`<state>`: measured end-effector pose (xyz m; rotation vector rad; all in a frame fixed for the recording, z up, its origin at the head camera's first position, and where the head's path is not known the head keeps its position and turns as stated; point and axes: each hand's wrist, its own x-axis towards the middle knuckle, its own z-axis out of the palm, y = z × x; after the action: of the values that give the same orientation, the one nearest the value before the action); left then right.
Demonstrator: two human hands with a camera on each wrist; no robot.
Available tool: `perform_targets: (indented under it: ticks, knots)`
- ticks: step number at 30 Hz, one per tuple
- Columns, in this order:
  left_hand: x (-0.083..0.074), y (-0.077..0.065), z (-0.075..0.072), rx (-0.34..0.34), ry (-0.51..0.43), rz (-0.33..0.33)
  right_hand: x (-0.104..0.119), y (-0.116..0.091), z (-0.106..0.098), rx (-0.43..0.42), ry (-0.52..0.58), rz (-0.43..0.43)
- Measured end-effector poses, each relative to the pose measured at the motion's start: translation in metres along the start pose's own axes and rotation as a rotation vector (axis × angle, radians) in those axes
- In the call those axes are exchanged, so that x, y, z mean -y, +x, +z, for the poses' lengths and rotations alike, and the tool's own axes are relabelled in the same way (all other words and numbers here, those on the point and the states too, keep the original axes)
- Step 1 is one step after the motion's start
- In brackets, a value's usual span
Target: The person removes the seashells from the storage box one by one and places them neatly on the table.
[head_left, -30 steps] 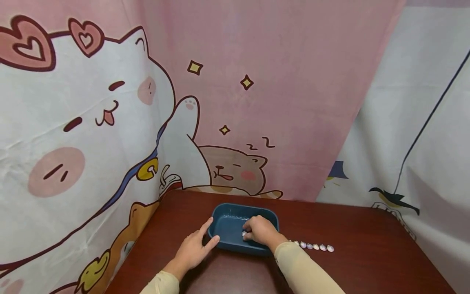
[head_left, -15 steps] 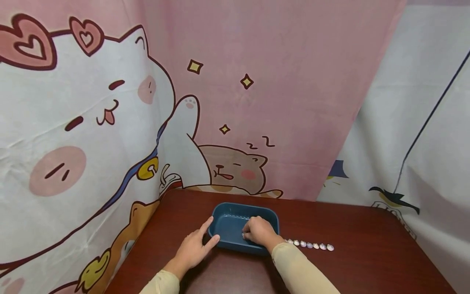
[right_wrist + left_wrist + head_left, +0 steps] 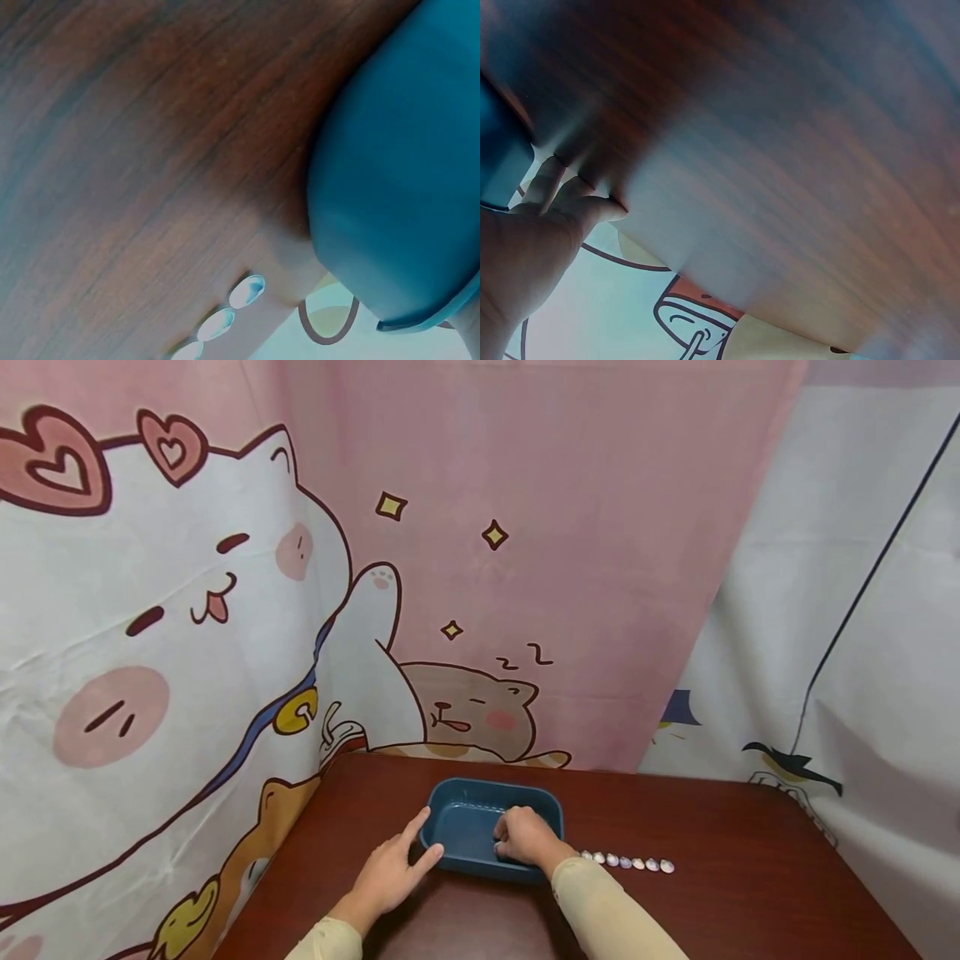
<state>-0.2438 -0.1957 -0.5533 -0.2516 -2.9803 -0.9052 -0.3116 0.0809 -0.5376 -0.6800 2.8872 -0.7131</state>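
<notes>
A blue rectangular tray [image 3: 480, 866] stands on the table, its outer wall filling the right of the right wrist view. My left hand [image 3: 387, 870] is at its left side, thumb and forefinger spread against the rim. Down inside the tray is my right hand [image 3: 527, 837], with curled fingers pinching a small shell that the fingertips mostly hide. To the right of the tray runs a row of several small, pale, shiny shells [image 3: 626, 862]; in the right wrist view a few of these shells [image 3: 247, 291] appear near the bottom.
The dark reddish wooden table [image 3: 720, 835] reaches back to a cartoon-printed cloth [image 3: 585, 568] hanging behind and on both sides. The row of shells lies just beyond my right forearm [image 3: 607, 906].
The shell at my right fingertips showed white a second ago and is now mostly covered. My right hand has turned slightly within the tray. The left hand keeps its place; the head view shifted a little.
</notes>
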Motion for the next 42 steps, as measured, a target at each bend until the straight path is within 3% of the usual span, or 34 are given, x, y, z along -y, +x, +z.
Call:
perform_targets:
  ticks: [5,8,11,13,17,21,24,28,33,42]
  knots:
    - [0.001,-0.001,0.001,0.002,0.0,0.003,0.001,-0.003,-0.008,-0.043,0.032,-0.054]
    - [0.002,-0.001,0.001,-0.003,0.003,0.008,0.0,-0.008,-0.032,-0.106,0.079,-0.082]
    - [0.001,0.0,0.0,-0.01,0.01,0.016,-0.017,-0.021,-0.068,-0.184,0.109,-0.073]
    - [0.0,0.0,0.001,-0.009,0.013,0.018,-0.044,-0.037,-0.09,-0.237,0.105,-0.044]
    - [-0.001,0.0,0.002,-0.002,0.016,0.018,-0.123,-0.084,-0.115,-0.284,0.051,0.083]
    - [-0.001,0.0,0.002,0.001,0.02,0.011,-0.192,-0.135,-0.117,-0.204,0.023,0.241]
    - [-0.001,-0.001,0.0,-0.005,0.02,0.01,-0.22,-0.16,-0.113,-0.137,0.044,0.325]
    - [0.002,-0.001,0.0,-0.016,0.019,0.013,-0.231,-0.172,-0.107,-0.122,0.05,0.318]
    - [0.004,-0.001,0.002,-0.013,0.016,-0.004,-0.228,-0.17,-0.1,-0.137,0.023,0.228]
    - [0.0,-0.001,0.0,-0.007,0.019,0.01,-0.23,-0.169,-0.093,-0.158,0.0,0.188]
